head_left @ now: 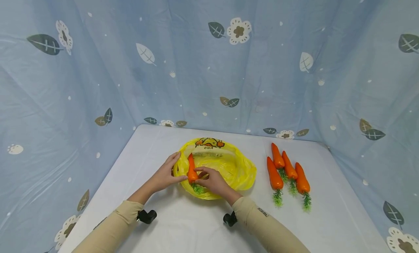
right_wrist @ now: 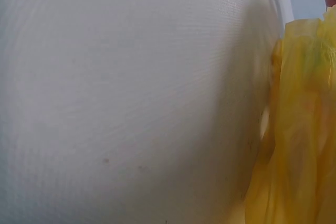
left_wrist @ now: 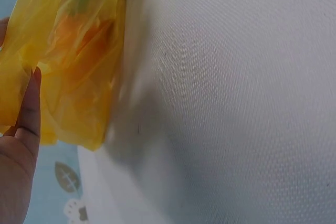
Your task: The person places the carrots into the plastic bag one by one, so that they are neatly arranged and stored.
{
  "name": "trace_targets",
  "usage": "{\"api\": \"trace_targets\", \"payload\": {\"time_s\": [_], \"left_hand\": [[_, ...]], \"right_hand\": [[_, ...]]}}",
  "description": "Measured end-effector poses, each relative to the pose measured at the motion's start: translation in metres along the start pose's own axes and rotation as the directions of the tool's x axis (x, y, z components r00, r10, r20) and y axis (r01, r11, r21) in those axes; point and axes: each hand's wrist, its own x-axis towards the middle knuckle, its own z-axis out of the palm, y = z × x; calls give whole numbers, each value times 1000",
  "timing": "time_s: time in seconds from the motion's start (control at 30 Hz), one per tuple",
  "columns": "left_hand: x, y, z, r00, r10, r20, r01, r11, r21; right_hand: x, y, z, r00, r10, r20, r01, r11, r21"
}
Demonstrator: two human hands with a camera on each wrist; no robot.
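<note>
A yellow plastic bag (head_left: pixel 244 169) lies with its mouth wide open, a printed duck and "KIDS" on its far inner wall. My left hand (head_left: pixel 166 176) holds the bag's left rim, the film between thumb and fingers in the left wrist view. Inside the left part of the bag is an orange toy carrot (head_left: pixel 192 171), tip away from me and green leaves toward me. Over the bag, my right hand (head_left: pixel 213 181) pinches the carrot's right side with curled fingertips. In the right wrist view only the bag's outer side (right_wrist: pixel 302 145) and a bit of finger show.
Several more toy carrots (head_left: pixel 302 178) lie grouped on the white table (head_left: pixel 209 227), right of the bag. A blue curtain (head_left: pixel 196 63) with leaves and flowers surrounds the table's back and sides. Black wrist cameras (head_left: pixel 147 216) sit under both wrists.
</note>
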Motion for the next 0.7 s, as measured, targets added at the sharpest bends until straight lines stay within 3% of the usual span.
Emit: {"api": "trace_targets", "payload": {"time_s": [0.4, 0.7], "left_hand": [[-1, 4, -1, 1000, 3, -5, -3, 1000, -22], [-1, 1, -1, 1000, -7, -2, 7, 1000, -24]], "right_hand": [[1, -1, -1, 1000, -10, -11, 10, 999, -33], [0, -2, -1, 999, 33, -21, -33, 999, -9]]}}
